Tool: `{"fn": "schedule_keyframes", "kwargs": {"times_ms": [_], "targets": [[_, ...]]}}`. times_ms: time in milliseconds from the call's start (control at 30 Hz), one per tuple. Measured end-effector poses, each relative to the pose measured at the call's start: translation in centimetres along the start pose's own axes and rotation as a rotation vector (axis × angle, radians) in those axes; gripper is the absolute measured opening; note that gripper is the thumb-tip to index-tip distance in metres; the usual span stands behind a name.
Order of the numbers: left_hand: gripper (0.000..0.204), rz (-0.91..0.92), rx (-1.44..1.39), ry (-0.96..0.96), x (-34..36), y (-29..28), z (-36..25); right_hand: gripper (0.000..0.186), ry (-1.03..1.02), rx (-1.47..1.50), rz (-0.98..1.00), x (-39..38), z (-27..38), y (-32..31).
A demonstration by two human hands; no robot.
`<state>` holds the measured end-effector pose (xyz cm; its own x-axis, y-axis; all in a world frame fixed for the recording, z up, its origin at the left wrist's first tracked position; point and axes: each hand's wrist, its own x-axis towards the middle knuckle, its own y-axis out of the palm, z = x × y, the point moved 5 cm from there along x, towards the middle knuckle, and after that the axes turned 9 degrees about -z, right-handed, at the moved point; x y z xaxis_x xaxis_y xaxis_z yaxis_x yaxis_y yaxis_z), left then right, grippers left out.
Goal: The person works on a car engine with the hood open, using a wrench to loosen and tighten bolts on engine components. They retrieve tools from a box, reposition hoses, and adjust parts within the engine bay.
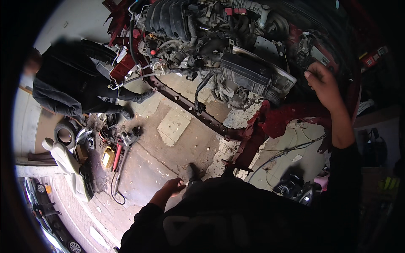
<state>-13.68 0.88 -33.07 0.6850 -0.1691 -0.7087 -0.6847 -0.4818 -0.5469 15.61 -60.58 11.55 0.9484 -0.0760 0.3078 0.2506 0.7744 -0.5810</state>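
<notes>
The engine (168,20) lies ahead, car seat (68,164) left.

Daylight glare lower left; right side dim; edges bent.

An exposed engine (175,25) and loose tyre (63,125) show a car workshop.

Floor (147,168): pale tile, worn, brown-stained, scattered with debris. Wall (59,29), upper left: off-white, plain. Furniture: one cream vehicle seat (64,160), at left, beside assorted clutter. Outdoors, lower left: light paving (80,211), dark vehicle (59,225). Light: bright daylight from that side; right side dim, shadowed.
</notes>
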Motion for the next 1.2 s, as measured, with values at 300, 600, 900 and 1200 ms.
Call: {"fn": "schedule_keyframes", "kwargs": {"times_ms": [300,600,900,1200], "targets": [[0.056,-0.306,-0.181,0.196,9.0,-19.0,-5.6,0.014,-0.247,-0.572,-0.211,-10.3,3.7,6.4],[0.078,-0.251,-0.997,0.364,16.8,-29.5,-27.9,0.012,-0.148,-0.72,-0.363,-11.1,1.0,9.8],[0.04,-0.518,-1.241,0.278,14.9,-36.0,-29.2,0.01,-0.186,-0.666,-0.383,-11.1,1.5,9.9],[0.021,-0.558,-1.107,0.936,8.0,-39.3,-36.5,0.013,-0.195,-0.638,-0.378,-11.0,1.9,10.0]]}}
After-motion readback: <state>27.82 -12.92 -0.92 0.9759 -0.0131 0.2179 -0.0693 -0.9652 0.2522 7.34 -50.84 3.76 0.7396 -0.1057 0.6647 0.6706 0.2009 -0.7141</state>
